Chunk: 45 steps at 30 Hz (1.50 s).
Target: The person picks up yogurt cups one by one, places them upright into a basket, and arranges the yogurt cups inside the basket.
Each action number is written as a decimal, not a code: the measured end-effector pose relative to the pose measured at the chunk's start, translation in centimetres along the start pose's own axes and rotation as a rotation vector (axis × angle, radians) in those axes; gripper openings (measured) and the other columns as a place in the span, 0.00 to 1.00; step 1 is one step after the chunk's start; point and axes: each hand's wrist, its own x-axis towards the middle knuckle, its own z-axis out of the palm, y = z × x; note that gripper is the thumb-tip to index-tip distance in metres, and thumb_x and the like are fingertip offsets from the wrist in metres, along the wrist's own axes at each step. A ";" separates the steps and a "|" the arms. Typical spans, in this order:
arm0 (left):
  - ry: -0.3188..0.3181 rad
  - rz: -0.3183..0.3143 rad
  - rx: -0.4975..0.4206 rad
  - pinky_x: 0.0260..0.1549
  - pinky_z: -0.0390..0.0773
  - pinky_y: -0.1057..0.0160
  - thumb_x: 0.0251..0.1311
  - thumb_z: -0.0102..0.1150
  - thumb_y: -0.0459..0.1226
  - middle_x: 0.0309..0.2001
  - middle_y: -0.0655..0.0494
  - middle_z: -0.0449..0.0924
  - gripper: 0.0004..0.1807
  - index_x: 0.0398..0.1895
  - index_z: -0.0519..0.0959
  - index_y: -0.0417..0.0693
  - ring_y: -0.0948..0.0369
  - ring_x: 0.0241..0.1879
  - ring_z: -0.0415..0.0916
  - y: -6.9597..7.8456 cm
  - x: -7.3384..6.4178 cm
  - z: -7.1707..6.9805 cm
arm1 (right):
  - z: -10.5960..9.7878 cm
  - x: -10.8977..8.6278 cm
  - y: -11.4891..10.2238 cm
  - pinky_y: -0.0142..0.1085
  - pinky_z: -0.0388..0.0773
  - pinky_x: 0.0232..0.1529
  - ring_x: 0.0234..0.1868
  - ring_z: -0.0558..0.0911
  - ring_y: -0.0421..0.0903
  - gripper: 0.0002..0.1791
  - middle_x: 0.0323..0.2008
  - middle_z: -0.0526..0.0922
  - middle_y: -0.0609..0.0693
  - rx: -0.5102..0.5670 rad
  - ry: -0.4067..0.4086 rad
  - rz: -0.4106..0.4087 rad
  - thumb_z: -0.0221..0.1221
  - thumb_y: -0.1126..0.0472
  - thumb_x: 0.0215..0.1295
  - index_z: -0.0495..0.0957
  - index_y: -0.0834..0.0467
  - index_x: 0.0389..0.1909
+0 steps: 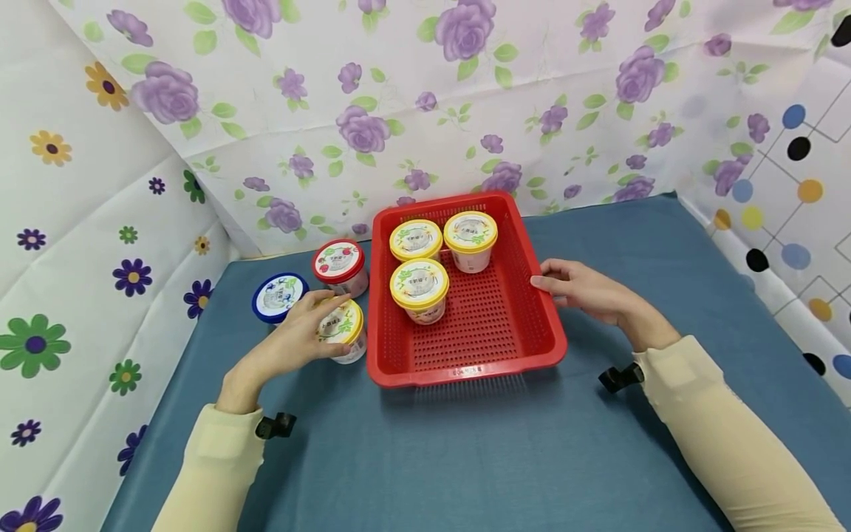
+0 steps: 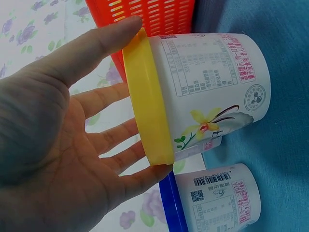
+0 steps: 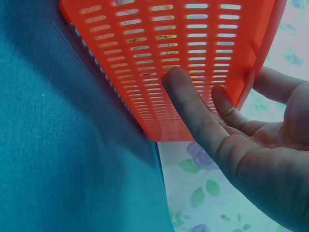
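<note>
My left hand [image 1: 287, 341] holds a yellow-lidded cup [image 1: 341, 323] that stands left of the red basket. In the left wrist view, thumb and fingers spread around the rim of its yellow lid [image 2: 146, 99]; a vanilla flower is printed on the white side. With my right hand [image 1: 588, 293] I grip the right rim of the red plastic basket [image 1: 465, 372], thumb over the edge. The right wrist view shows the fingers below, along the slotted outer wall [image 3: 149, 53]. Inside the basket are three yellow-lidded cups [image 1: 427, 315], grouped toward the back left.
A red-lidded cup [image 1: 340, 266] stands behind the held cup, close to the basket. To its left is a blue-lidded cup [image 1: 279, 295], partly hidden by my left hand. A blue cloth [image 1: 505, 458] covers the table; flowered sheets [image 1: 372, 96] hang behind it.
</note>
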 end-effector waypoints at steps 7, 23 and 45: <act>0.003 -0.020 0.025 0.59 0.72 0.30 0.60 0.75 0.41 0.76 0.39 0.53 0.47 0.81 0.62 0.51 0.39 0.71 0.52 -0.1 -0.1 0.2 | 0.0 0.2 0.0 0.47 0.84 0.55 0.57 0.82 0.55 0.24 0.59 0.74 0.65 0.035 -0.020 -0.001 0.57 0.52 0.79 0.68 0.68 0.61; 0.005 -0.018 -0.059 0.57 0.78 0.37 0.60 0.76 0.43 0.74 0.41 0.54 0.47 0.80 0.62 0.52 0.44 0.67 0.58 -1.2 -0.1 0.4 | -0.1 0.7 0.3 0.47 0.85 0.54 0.56 0.83 0.54 0.24 0.59 0.74 0.66 0.063 -0.032 -0.005 0.56 0.52 0.80 0.67 0.68 0.60; 0.079 -0.015 -0.041 0.55 0.79 0.36 0.58 0.76 0.49 0.72 0.39 0.56 0.46 0.79 0.65 0.57 0.41 0.67 0.61 -1.8 0.0 1.1 | -0.3 0.4 0.7 0.47 0.85 0.53 0.54 0.85 0.54 0.23 0.58 0.75 0.65 0.080 -0.031 -0.021 0.56 0.54 0.80 0.67 0.68 0.60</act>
